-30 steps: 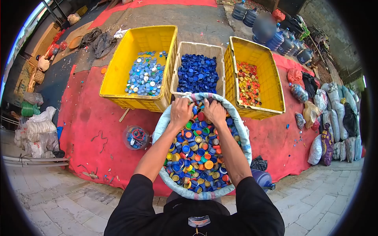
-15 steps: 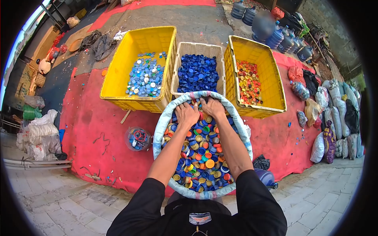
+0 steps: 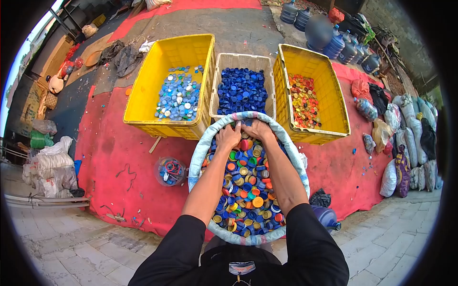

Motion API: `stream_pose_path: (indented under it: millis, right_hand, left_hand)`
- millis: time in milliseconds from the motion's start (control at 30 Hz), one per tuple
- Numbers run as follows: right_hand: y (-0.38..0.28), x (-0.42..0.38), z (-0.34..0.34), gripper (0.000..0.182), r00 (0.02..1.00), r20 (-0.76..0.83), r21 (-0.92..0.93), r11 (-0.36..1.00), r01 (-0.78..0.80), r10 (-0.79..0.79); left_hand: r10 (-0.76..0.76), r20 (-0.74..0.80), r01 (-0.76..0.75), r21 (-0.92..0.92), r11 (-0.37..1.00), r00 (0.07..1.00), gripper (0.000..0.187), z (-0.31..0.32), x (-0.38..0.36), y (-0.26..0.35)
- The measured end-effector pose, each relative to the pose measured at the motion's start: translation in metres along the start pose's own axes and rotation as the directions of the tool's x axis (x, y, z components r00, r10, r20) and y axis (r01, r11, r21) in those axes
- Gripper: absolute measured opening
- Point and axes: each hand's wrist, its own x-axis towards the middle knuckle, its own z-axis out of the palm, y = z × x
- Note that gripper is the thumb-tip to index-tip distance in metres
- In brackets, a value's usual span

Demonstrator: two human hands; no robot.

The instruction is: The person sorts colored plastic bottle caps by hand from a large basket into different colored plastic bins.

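Observation:
A round sack with a rolled pale-blue rim (image 3: 196, 159) stands in front of me, full of mixed bottle caps (image 3: 245, 190) in blue, gold, orange, red and green. At its far side, my left hand (image 3: 230, 136) reaches into the caps with its fingers curled in. Close beside it on the right, my right hand (image 3: 260, 129) is bent over caps just inside the far rim. Blue caps show between the two hands; the fingertips are partly hidden. Beyond the rim stands a white crate (image 3: 271, 86) of dark-blue caps.
A yellow bin (image 3: 143, 86) with light-blue and white caps stands left of the crate; another yellow bin (image 3: 329, 90) holds red, orange and yellow caps. A clear tub (image 3: 170, 171) sits on the red mat (image 3: 119, 190). Stuffed sacks (image 3: 405, 138) line the right; a large water jug (image 3: 325, 218) lies nearby.
My hands have drawn closer together at the far rim, the left shifting slightly right with its fingers more curled. The whole view has shifted slightly.

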Motion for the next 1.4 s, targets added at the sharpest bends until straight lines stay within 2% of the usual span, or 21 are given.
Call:
stream_pose_path:
  millis: [67,167,233,367,500,533,633,733,833,900,967,1033,1067,1100,1133,1167,1200,1267,1300,1367,1400]
  right_hand:
    - [0.022,0.023,0.016,0.076,0.982,0.033,-0.068,0.98,0.19,-0.188]
    - [-0.007,-0.012,-0.013,0.057,0.955,0.104,-0.183,0.939,0.292,-0.277]
    - [0.007,-0.003,-0.005,0.076,0.995,0.068,0.186,0.981,0.06,-0.073]
    - [0.033,0.006,0.005,0.083,0.987,0.107,0.387,0.919,0.069,-0.119]
    - [0.007,-0.038,-0.023,0.061,0.947,0.217,0.557,0.827,0.079,-0.237]
    - [-0.001,-0.051,-0.033,0.059,0.949,0.202,0.555,0.827,0.094,-0.243]
    - [-0.022,-0.09,-0.053,0.052,0.918,0.213,0.574,0.803,0.16,-0.335]
    - [-0.023,-0.129,-0.05,0.052,0.861,0.121,0.56,0.75,0.353,-0.495]
    - [-0.029,-0.186,-0.057,0.05,0.777,0.078,0.238,0.768,0.594,-0.625]
    - [-0.035,-0.223,-0.06,0.046,0.786,0.176,0.192,0.804,0.563,-0.592]
    - [-0.033,-0.245,-0.053,0.034,0.744,0.175,0.209,0.763,0.611,-0.644]
    - [-0.029,-0.252,-0.056,0.026,0.711,0.156,0.186,0.728,0.66,-0.685]
    - [-0.029,-0.247,-0.057,0.022,0.743,0.095,0.241,0.74,0.628,-0.662]
    - [-0.03,-0.237,-0.059,0.018,0.774,0.036,0.298,0.746,0.596,-0.633]
    - [-0.034,-0.222,-0.06,0.015,0.799,-0.062,0.303,0.751,0.586,-0.599]
    - [-0.031,-0.196,-0.052,0.018,0.862,-0.116,0.366,0.785,0.499,-0.494]
    - [-0.033,-0.177,-0.049,0.02,0.911,-0.2,0.38,0.828,0.412,-0.362]
    - [-0.027,-0.127,-0.033,0.031,0.976,-0.143,0.355,0.912,0.205,-0.164]
    - [0.001,-0.082,0.0,0.044,0.957,-0.207,0.11,0.967,0.228,-0.202]
    - [-0.01,-0.073,0.001,0.059,0.992,-0.081,-0.048,0.994,-0.098,0.094]
    - [-0.009,-0.069,0.007,0.062,0.99,-0.105,-0.092,0.99,-0.107,0.097]
  left_hand:
    - [-0.012,-0.08,0.014,0.028,1.0,0.997,0.076,0.007,0.004,-0.004]
    - [-0.028,-0.083,0.031,0.025,0.999,0.996,0.078,0.003,0.004,0.002]
    - [-0.025,-0.059,0.024,-0.015,1.0,0.998,0.078,0.0,0.001,0.006]
    - [0.023,-0.012,-0.024,-0.135,0.991,1.0,0.072,0.004,0.005,-0.009]
    - [0.301,0.145,-0.152,-0.619,0.771,0.942,0.054,-0.001,-0.015,-0.019]
    - [0.309,0.234,-0.05,-0.719,0.693,0.922,0.049,-0.019,-0.04,-0.006]
    - [0.222,0.228,0.009,-0.716,0.698,0.948,0.044,-0.023,-0.066,-0.015]
    - [0.391,0.08,-0.237,-0.68,0.694,0.917,0.046,-0.015,-0.096,-0.041]
    - [0.531,0.046,-0.434,-0.518,0.737,0.846,0.053,-0.031,-0.167,-0.046]
    - [0.611,-0.002,-0.581,-0.314,0.751,0.792,0.052,-0.033,-0.197,-0.055]
    - [0.698,-0.01,-0.67,-0.293,0.682,0.716,0.046,-0.032,-0.206,-0.066]
    - [0.496,0.023,-0.459,-0.344,0.819,0.868,0.049,-0.045,-0.206,-0.059]
    - [0.333,0.122,-0.283,-0.313,0.907,0.935,0.047,-0.055,-0.196,-0.051]
    - [0.474,-0.168,-0.502,-0.337,0.796,0.864,0.043,-0.033,-0.168,-0.065]
    - [0.471,-0.152,-0.491,-0.16,0.856,0.869,0.037,-0.042,-0.158,-0.054]
    - [0.436,-0.258,-0.496,-0.258,0.829,0.863,0.036,-0.029,-0.138,-0.049]
    - [0.436,-0.23,-0.486,-0.258,0.835,0.87,0.038,-0.025,-0.119,-0.042]
    - [0.452,-0.104,-0.45,0.042,0.892,0.886,0.044,-0.02,-0.084,-0.02]
    - [0.469,-0.159,-0.448,0.153,0.881,0.869,0.045,0.0,-0.053,-0.028]
    - [0.226,-0.062,-0.213,0.17,0.962,0.972,0.058,0.004,-0.035,-0.016]
    - [0.142,-0.046,-0.131,0.188,0.973,0.989,0.061,0.002,-0.033,-0.011]
